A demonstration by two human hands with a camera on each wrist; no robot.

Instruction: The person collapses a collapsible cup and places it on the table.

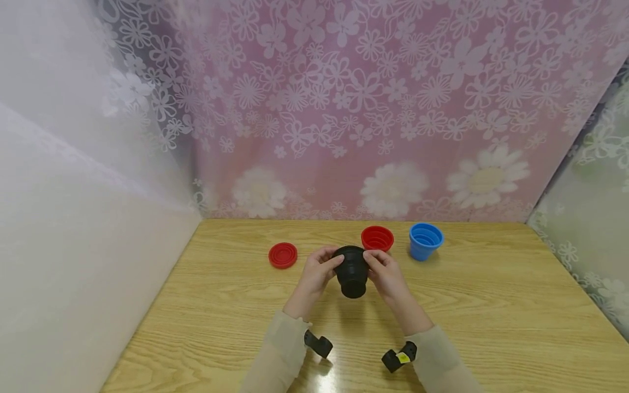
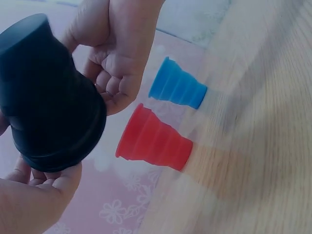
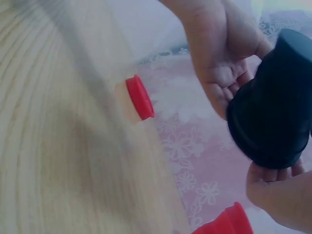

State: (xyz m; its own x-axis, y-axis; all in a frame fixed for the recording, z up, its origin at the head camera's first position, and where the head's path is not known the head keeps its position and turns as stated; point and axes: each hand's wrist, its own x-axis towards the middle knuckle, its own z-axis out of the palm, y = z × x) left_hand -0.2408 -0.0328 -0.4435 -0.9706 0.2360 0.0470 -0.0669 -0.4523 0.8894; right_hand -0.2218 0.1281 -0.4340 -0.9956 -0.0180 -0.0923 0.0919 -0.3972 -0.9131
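Note:
A black collapsible cup (image 1: 352, 273), extended into stepped tiers, is held up above the table between both hands. Its wide rim is at the top in the head view, and its narrow base tilts toward me. My left hand (image 1: 316, 272) grips the rim's left side, thumb on the outer wall. On the opposite side, my right hand (image 1: 389, 276) pinches the rim with its thumb in front. Both wrist views show fingers curled at the wide end of the cup (image 2: 51, 97), some of them hidden behind it.
Behind the right hand stands an extended red cup (image 1: 377, 238), with an extended blue cup (image 1: 425, 241) to its right. A flattened red cup (image 1: 283, 255) lies left of the hands. The wooden table (image 1: 221, 316) meets a flowered pink backdrop (image 1: 314, 180) at its far edge.

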